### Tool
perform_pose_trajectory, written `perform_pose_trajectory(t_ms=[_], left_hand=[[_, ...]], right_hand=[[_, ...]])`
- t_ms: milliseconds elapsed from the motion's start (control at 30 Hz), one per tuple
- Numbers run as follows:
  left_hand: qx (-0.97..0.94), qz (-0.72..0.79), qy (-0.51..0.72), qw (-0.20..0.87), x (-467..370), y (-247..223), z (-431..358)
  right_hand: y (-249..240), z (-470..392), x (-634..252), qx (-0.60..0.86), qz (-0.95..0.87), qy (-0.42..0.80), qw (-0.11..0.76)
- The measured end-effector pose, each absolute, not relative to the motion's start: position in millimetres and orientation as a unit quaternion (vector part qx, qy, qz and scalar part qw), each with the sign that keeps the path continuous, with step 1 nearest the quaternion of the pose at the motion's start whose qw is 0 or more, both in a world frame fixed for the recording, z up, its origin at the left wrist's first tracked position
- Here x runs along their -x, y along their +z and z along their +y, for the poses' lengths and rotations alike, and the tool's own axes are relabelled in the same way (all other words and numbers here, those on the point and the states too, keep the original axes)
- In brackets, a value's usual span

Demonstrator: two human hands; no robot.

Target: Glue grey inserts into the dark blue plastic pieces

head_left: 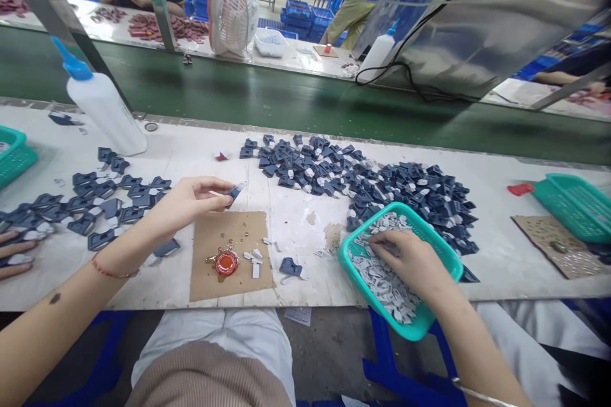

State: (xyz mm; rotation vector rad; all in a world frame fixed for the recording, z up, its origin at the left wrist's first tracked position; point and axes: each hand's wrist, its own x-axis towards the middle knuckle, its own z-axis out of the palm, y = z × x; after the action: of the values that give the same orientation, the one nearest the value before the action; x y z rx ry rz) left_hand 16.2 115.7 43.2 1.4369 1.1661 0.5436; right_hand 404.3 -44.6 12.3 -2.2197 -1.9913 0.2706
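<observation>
Above a piece of brown cardboard [203, 267], my left hand [203, 195] pinches a small dark blue plastic part [234, 194] with a pale tip. My right hand [403, 255] reaches into a green plastic basket [351, 267] of small light grey plastic pieces [382, 283]. Its fingers are closed together among the pieces, and whatever lies between the fingertips is hidden. On the cardboard sits a red cap [226, 262] with wet, shiny liquid in and around it. A few grey pieces [256, 260] lie beside the cap, and one loose dark blue part [290, 267] rests right of the cardboard.
Large heaps of dark blue parts [310, 165] lie behind the basket. More parts [112, 208] spread at left, near another person's hand [14, 254]. A white squeeze bottle [107, 111] stands at back left. Beyond runs a green belt [200, 92]. Another green basket [573, 203] stands right.
</observation>
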Motion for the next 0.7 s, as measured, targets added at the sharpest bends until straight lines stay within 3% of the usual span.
perform_pose_trajectory(t_ms=[133, 333, 700], left_hand=[[-0.508, 0.468, 0.253, 0.677, -4.3, 43.1, 98.0], [-0.412, 0.431, 0.271, 0.755, 5.1, 36.6, 67.2], [-0.333, 0.388, 0.314, 0.800, 19.5, 31.0, 33.3]], right_hand=[[14.3, -46.0, -401.6, 0.735, -0.668, 0.095, 0.064], [13.3, -42.3, -400.6, 0.724, -0.682, 0.088, 0.058], [20.1, -47.6, -394.2, 0.759, -0.638, 0.027, 0.128]])
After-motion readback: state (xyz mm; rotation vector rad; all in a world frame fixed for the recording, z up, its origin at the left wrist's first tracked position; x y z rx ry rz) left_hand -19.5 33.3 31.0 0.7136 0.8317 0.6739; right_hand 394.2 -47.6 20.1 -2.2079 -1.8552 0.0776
